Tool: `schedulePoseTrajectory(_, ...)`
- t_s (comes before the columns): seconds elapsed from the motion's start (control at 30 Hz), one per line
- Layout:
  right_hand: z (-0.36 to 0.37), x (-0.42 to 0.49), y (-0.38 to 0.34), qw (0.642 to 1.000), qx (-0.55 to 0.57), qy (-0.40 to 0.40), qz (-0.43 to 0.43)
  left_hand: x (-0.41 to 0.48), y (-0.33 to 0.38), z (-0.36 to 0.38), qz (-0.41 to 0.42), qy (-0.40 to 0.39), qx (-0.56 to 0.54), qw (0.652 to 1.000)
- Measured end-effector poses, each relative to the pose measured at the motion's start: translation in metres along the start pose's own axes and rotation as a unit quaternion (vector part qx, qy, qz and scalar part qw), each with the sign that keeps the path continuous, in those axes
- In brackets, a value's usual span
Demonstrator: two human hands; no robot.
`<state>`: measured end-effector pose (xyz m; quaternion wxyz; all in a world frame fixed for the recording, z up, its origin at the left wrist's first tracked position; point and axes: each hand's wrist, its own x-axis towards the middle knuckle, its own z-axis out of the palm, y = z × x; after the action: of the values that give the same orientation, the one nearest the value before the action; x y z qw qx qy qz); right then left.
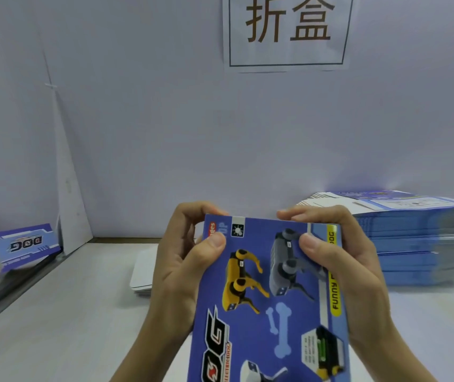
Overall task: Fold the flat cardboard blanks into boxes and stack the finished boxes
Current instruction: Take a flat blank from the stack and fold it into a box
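I hold a blue printed box (270, 299) up in front of me above the white table (55, 312), both hands closed on its far end. My left hand (176, 266) has its thumb pressed flat on the printed face near the top left corner, fingers curled over the far edge; my right hand (341, 260) grips the top right the same way, thumb on the grey robot dog picture. Whether the end flap is tucked I cannot tell, since my fingers hide it. The card looks thin, light and glossy, likely stiff along its panels but ready to crease anywhere it is squeezed, so I judge the corners and scored edges the safest places to grip, not the middle of the face. The stack of flat blanks (419, 238) sits on the table to my right, against the pale wall (137, 119). A finished box (24, 245) lies far left. A sign (288, 31) hangs above.
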<state>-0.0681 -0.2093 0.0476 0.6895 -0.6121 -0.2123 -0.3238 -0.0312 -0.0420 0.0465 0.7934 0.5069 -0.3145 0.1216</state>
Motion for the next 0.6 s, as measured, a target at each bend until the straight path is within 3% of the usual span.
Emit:
schedulePoseTrajectory(0.2,0.0032,-0.0006,-0.0017,1.000,0.006,-0.003,-0.015,0.0010,0.0007,-0.0022,-0.014,-0.023,-0.006,1.000)
schedulePoseTrajectory(0.37,0.0019,-0.0008,-0.0021,0.997,0.074,-0.004,0.031,-0.0005,-0.0014,-0.0028,-0.001,-0.033,-0.010,0.999)
schedulePoseTrajectory(0.47,0.0031,-0.0008,-0.0036,1.000,0.029,0.009,-0.008,-0.0001,-0.0002,-0.0018,0.015,-0.041,-0.007,0.999)
schedulePoseTrajectory(0.6,0.0006,-0.0019,-0.0040,0.999,0.043,-0.008,0.012,0.0010,0.0020,-0.0006,0.051,-0.037,0.000,0.998)
